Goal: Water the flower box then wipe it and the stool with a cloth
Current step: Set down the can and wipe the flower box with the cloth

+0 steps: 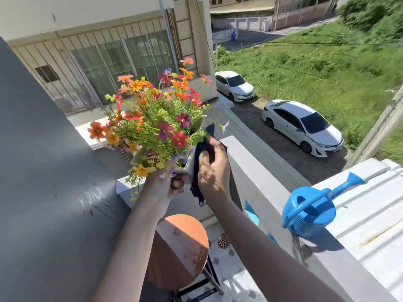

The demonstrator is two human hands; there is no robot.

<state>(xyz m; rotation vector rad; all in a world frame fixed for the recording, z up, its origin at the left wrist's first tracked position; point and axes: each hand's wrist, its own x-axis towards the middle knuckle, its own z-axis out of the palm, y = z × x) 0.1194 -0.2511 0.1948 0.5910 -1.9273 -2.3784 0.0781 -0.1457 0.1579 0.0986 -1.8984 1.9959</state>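
Note:
The flower box (pixel 189 164), a pale container full of orange, red and purple flowers (pixel 157 118), is lifted in the air above the round brown stool (pixel 185 243). My left hand (pixel 168 186) grips its near end from below. My right hand (pixel 212 168) presses a dark cloth (pixel 201 149) against the box's right side; the cloth hangs down below the hand. The blue watering can (pixel 309 211) stands on the white ledge to the right, its spout pointing up and right.
A dark grey wall (pixel 43 171) fills the left. The white balcony parapet (pixel 257 171) runs from centre to lower right. A floor drain (pixel 223 242) lies beside the stool. Far below are two white cars (pixel 303 127) and grass.

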